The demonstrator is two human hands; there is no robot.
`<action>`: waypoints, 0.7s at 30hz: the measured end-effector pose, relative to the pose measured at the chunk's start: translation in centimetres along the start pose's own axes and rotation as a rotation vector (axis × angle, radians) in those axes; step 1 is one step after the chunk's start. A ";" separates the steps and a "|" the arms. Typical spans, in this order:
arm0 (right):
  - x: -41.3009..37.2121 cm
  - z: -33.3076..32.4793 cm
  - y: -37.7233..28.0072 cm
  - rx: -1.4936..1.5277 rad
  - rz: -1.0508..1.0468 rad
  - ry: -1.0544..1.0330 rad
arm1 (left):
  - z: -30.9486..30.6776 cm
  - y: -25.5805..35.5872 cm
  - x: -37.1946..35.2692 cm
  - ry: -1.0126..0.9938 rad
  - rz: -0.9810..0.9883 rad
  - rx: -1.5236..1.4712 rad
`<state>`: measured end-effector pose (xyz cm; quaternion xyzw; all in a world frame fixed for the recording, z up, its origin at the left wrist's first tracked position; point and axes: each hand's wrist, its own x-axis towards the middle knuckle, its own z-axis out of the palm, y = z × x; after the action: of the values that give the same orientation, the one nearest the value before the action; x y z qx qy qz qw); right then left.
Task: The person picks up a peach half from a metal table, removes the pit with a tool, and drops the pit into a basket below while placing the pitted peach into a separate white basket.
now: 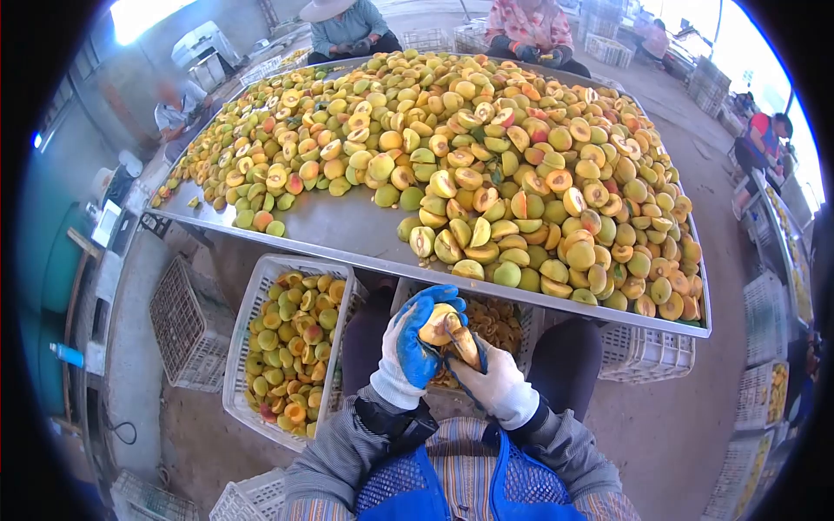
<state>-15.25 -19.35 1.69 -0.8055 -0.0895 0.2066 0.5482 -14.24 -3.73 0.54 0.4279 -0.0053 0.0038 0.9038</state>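
My left hand (415,347), in a blue-and-white glove, grips a halved yellow peach (436,323) over my lap. My right hand (492,375), in a white glove, presses a small tool (464,340) into the fruit; the tool's tip is hidden by the fruit. Both hands hover above a white crate (530,323) holding dark peach pits. A large metal table (347,227) in front of me carries a heap of halved and whole peaches (512,165).
A white crate of whole peaches (291,347) stands at my left knee. An empty crate (181,321) lies further left, another crate (647,354) under the table's right end. Other people sit along the table's far side (347,26) and at the right (764,139).
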 end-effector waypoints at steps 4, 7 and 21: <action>0.3 1.8 2.4 0.086 -0.051 0.010 | 0.5 -0.6 -0.7 0.064 0.059 0.112; 0.5 1.3 2.2 -0.179 0.000 0.002 | 0.3 -1.4 -1.1 0.061 0.277 0.648; -0.3 1.3 2.2 0.116 0.138 -0.257 | 0.3 -0.6 -0.8 -0.023 -0.007 0.085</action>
<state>-16.29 -19.18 -0.70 -0.7436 -0.0915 0.3499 0.5624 -15.00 -4.34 0.29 0.4662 -0.0137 -0.0042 0.8846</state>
